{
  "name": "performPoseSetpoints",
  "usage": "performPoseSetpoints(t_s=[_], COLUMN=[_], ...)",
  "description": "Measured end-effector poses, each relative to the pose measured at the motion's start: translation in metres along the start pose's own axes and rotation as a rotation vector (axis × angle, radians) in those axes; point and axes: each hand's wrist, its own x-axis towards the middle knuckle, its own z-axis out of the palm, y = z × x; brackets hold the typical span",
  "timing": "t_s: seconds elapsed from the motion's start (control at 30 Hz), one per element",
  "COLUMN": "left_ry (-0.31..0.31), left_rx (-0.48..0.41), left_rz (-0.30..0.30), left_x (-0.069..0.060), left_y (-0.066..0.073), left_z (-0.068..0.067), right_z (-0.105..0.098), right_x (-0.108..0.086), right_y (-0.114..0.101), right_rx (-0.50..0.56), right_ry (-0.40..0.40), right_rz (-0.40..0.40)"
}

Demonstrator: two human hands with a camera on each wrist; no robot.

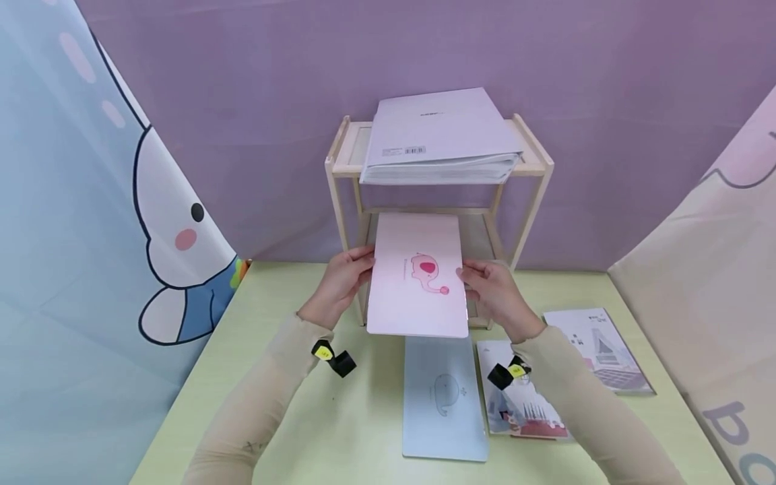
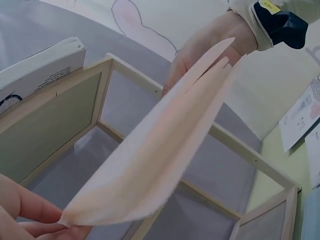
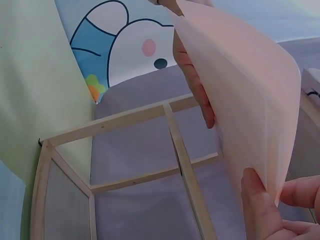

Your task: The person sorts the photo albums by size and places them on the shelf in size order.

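Between my two hands is a pink notebook (image 1: 394, 296) with a red elephant on its cover, raised in front of a small wooden two-tier shelf (image 1: 337, 202). My left hand (image 1: 341, 286) pinches its left edge, and my right hand (image 1: 500, 296) pinches the right edge. In the left wrist view the notebook (image 2: 150, 160) sags a little and its page edges part slightly. The right wrist view shows thumb and fingers of the right hand (image 3: 265, 215) on either side of it. A light blue notebook (image 1: 445, 424) with a whale lies on the table below.
Large white books (image 1: 448, 128) lie stacked on the top tier of the shelf, their near edge overhanging its front. To the right on the green table (image 1: 315, 431) lie an illustrated book (image 1: 527, 411), partly behind the right forearm, and another book (image 1: 612, 350). Curtains surround the table.
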Motion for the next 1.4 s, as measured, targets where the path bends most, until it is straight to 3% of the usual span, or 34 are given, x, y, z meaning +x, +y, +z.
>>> performPoseSetpoints(t_s=[0.33, 0.57, 0.93, 1.17, 1.4], left_ry=[0.045, 0.028, -0.004, 0.056, 0.129], left_rx=[0.134, 0.192, 0.310, 0.396, 0.431], left_rz=[0.020, 0.026, 0.139, 0.173, 0.182], left_x=[0.010, 0.017, 0.028, 0.036, 0.043], left_y=[0.004, 0.012, 0.017, 0.015, 0.014], left_z=[0.007, 0.009, 0.009, 0.015, 0.020], right_z=[-0.001, 0.004, 0.011, 0.011, 0.012], right_x=[0.016, 0.026, 0.041, 0.047, 0.055], right_y=[0.000, -0.004, -0.010, -0.012, -0.016], right_rx=[-0.050, -0.054, -0.208, -0.310, -0.264], right_ry=[0.015, 0.018, 0.073, 0.083, 0.044], right_rz=[-0.010, -0.023, -0.042, -0.036, -0.042])
